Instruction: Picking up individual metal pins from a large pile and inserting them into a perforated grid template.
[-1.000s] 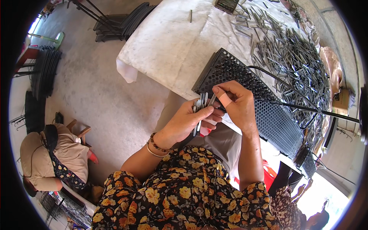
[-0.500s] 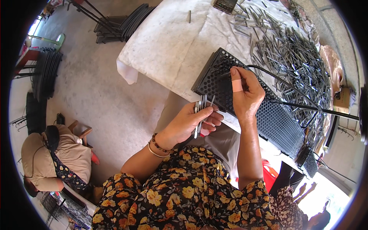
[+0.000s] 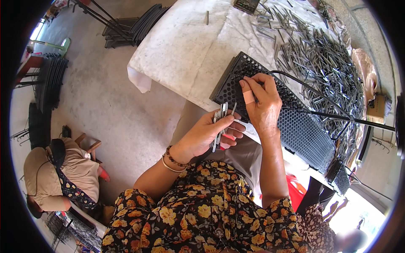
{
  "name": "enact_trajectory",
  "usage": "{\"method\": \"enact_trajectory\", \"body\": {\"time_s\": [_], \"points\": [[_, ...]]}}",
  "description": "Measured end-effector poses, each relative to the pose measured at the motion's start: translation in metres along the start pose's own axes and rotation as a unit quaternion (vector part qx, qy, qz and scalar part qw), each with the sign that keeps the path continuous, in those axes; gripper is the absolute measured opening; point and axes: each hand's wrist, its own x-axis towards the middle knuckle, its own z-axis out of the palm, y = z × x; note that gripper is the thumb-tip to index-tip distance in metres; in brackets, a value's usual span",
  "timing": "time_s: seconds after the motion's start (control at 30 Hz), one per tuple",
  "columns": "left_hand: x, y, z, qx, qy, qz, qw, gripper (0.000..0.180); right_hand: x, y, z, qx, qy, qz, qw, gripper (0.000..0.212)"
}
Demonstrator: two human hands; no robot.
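My left hand [image 3: 204, 131] is closed around a bundle of thin metal strips [image 3: 222, 110], with one strip standing apart from the others near the fingertips. Just beyond it lies a long black perforated metal panel [image 3: 306, 137] along the table's front edge. Over the left part of that panel, my right hand [image 3: 265, 104] has its thumb and fingers drawn together, close to the holes. Whatever is in this pinch is too small or hidden to make out. A pale bandage wraps one digit of the right hand.
A big pile of loose metal strips [image 3: 325, 76] covers the right of the cloth-covered table [image 3: 181, 55]. Black rods cross above the panel. A small dark box [image 3: 247, 6] stands at the far edge. Stacked black panels [image 3: 147, 25] stand on the floor; another person [image 3: 63, 173] bends at left.
The right hand has shifted left and slightly nearer along the panel, its fingers still drawn together. My left hand, with the metal strips, has hardly moved.
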Motion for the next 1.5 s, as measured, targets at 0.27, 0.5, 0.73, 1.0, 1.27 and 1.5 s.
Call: {"method": "enact_trajectory", "body": {"time_s": [0.27,0.5,0.73,1.0,1.27,1.5], "points": [[-0.001,0.002,-0.001,0.013,0.005,-0.001,1.0,0.025,0.008,-0.003,-0.005,0.031,-0.041,-0.012,0.999,0.017],[-0.001,0.0,0.001,0.009,0.005,0.005,1.0,0.027,0.005,0.005,-0.001,0.041,-0.03,-0.011,0.999,0.014],[-0.001,0.0,-0.003,0.013,0.001,-0.01,1.0,0.027,0.01,-0.002,-0.006,-0.017,-0.064,-0.025,0.997,0.013],[-0.002,0.0,0.002,-0.002,-0.001,-0.011,1.0,0.023,0.011,-0.006,-0.006,-0.081,-0.086,-0.05,0.992,0.013],[-0.002,-0.001,-0.002,-0.01,-0.04,-0.016,0.999,0.025,0.015,-0.009,-0.004,0.004,-0.084,0.013,0.996,0.01],[0.002,-0.003,-0.007,-0.031,-0.007,0.009,0.999,0.027,0.02,-0.012,-0.008,0.098,-0.013,0.083,0.992,0.012]]}}
